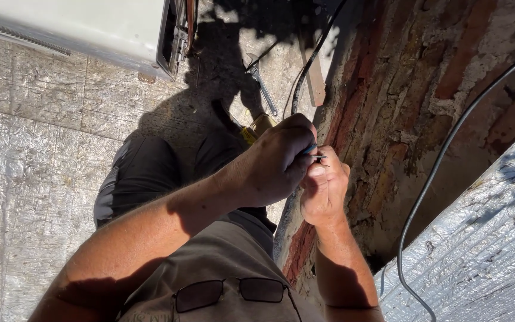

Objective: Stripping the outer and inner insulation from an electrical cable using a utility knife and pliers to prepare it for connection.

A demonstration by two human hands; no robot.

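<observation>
both hands pinch thin wires (315, 152) by the brick wall (412, 89) — left hand (275, 161) grips the blue one, right hand (324, 191) steadies; light, bendy, best held near the tips.

Setting: outdoor work site at a building's outer wall, in full sun. You stand beside a weathered brick wall (412, 89) with crumbling mortar; silvery roofing membrane (37, 119) underfoot; white appliance casing (90, 30); adjustable wrench (261, 83) on the ground; black cable (442, 161) along the wall.
</observation>
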